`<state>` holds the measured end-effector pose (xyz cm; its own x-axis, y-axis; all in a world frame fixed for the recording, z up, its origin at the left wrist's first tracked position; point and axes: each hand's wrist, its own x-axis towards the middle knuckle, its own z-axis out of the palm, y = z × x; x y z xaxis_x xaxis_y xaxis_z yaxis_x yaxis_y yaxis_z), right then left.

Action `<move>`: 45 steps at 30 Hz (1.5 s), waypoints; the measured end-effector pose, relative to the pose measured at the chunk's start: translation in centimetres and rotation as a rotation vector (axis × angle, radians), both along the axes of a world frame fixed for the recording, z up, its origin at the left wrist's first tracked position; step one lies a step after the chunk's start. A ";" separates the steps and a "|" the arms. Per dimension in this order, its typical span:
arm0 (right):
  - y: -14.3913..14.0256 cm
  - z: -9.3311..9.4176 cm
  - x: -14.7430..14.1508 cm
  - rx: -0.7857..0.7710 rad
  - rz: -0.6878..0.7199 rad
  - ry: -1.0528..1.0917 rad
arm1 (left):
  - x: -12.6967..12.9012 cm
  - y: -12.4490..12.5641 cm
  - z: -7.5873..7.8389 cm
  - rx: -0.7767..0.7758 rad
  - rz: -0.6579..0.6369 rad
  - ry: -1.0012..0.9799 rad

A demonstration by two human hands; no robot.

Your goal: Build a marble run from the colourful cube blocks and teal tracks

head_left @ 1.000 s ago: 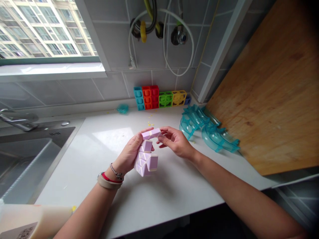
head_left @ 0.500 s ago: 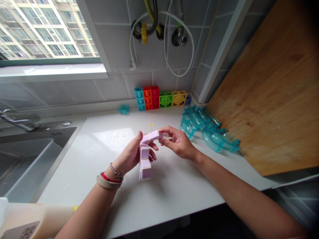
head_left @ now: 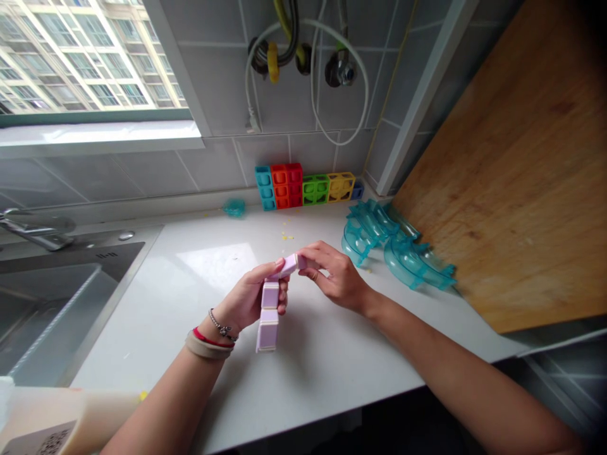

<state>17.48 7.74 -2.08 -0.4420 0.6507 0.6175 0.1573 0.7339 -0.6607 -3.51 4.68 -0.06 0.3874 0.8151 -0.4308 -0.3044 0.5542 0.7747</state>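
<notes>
Gripping a pale purple segmented twist puzzle (head_left: 270, 303) above the white countertop (head_left: 332, 354), both hands meet near the middle of the view; the left hand (head_left: 249, 297) closes its fingers around the puzzle's upper part, thumb on top, while the lower segments hang down toward 6 o'clock from the grasp, clear of the palm; the right hand (head_left: 334, 275) pinches the puzzle's top end segment, which juts toward 2 o'clock from the left hand's fingers, between thumb and fingertips; so both hands are clenched on the same toy, the left at its bend and the right at its tip; the left wrist carries a tan band (head_left: 205, 347), a red cord and a beaded bracelet; at 12 o'clock from the hands, against the grey tiled wall, stands a row of coloured cube blocks (head_left: 306, 186), blue, red, green and yellow side by side; at 2 o'clock lies a cluster of clear teal curved track pieces (head_left: 398, 249), just beside a wooden board (head_left: 516, 183) that leans up at the right; a small teal piece (head_left: 234, 206) rests at 11 o'clock near the wall; at 9 o'clock a steel sink (head_left: 52, 297) with its tap (head_left: 33, 227) is set into the counter, well apart from the hands; white hoses (head_left: 313, 69) loop on the wall above the blocks.
</notes>
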 end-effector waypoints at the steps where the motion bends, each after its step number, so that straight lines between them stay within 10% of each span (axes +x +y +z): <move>1: 0.1 0.0 0.1 0.038 -0.011 -0.013 | 0.1 0.0 0.1 -0.035 -0.006 -0.013; 13: -0.6 0.1 0.5 0.227 -0.151 -0.024 | -0.6 0.1 0.5 -0.183 -0.164 -0.126; 23: 0.1 1.0 0.1 -0.935 0.196 0.361 | 0.3 -0.2 0.5 0.180 0.005 0.034; 28: -0.2 1.1 0.0 -1.183 0.393 0.331 | 0.5 -0.5 0.7 0.188 -0.051 0.056; 45: -0.5 0.7 0.1 -0.547 0.021 0.134 | 0.4 -0.1 0.6 -0.154 -0.087 -0.068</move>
<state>17.57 7.21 -1.38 -0.3993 0.8838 0.2439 0.0352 0.2806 -0.9592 -3.10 4.61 0.53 0.4861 0.7037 -0.5181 -0.2992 0.6911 0.6579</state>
